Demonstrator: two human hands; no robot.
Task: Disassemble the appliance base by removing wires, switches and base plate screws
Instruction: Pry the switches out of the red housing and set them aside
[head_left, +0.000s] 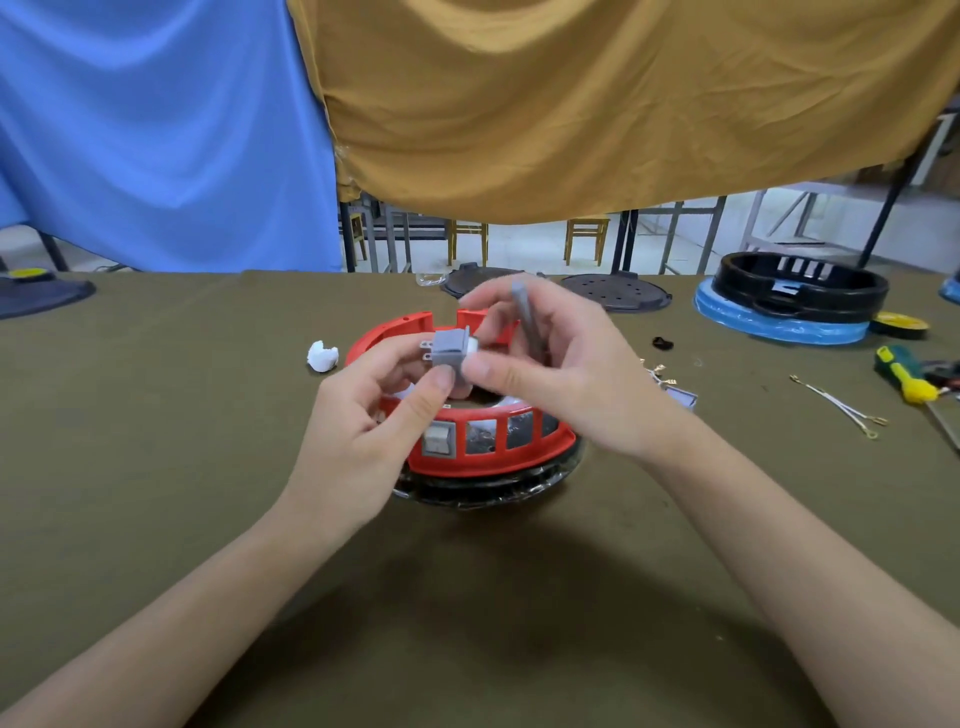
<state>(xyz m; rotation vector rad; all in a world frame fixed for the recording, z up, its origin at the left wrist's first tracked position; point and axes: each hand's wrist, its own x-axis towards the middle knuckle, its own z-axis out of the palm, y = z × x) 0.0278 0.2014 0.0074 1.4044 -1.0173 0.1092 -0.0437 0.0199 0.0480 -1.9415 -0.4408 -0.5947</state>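
Note:
A red ring-shaped appliance base (493, 457) sits on a black plate at the table's middle. One grey switch (439, 439) is set in its front wall. Above the base, both hands hold a loose grey switch (449, 351) with metal prongs pointing left. My left hand (374, 415) pinches it from below with thumb and fingers. My right hand (561, 364) presses its thumb on the switch's right side and also grips a grey tool handle (527, 317) that stands upright between its fingers.
Loose wires with ring terminals (836, 405) and a green-yellow screwdriver (901, 374) lie at the right. A black base on a blue ring (795, 296), two dark round plates (615, 291) and a white crumpled wad (322, 356) lie on the olive table (156, 415).

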